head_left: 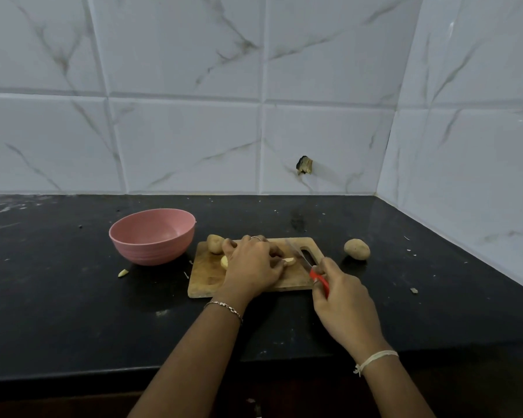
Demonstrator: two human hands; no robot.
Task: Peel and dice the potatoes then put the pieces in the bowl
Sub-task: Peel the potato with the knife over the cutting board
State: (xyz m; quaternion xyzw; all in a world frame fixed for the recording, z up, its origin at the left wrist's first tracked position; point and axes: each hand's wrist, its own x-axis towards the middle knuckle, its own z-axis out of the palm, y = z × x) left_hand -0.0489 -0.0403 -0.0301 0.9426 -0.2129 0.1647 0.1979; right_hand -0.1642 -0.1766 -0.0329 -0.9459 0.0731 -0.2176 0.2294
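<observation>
Fingers (272,254) of the left hand (251,263) are curled down over a peeled potato (224,262) and pin it on the cutting board (206,280). Only its pale ends show, one at the left of the hand and one just past the fingertips at the right, so its long axis seems to run left to right. The right hand (344,300) is closed around the red handle of a knife (304,260). The blade slants from near right to far left and hangs just beside the right end of the potato. I cannot tell if it touches.

The coming cut turns on this relation: the blade stands almost across the long axis, and the holding fingertips are very near to it. I judge the right hand needs only a short move to the left and down.

One unpeeled potato (215,244) lies on the far left corner of the board. Another potato (357,249) lies on the dark surface (73,312), right of the board. The pink bowl (153,236) stands left of the board, nearer to the left hand, and looks empty.
</observation>
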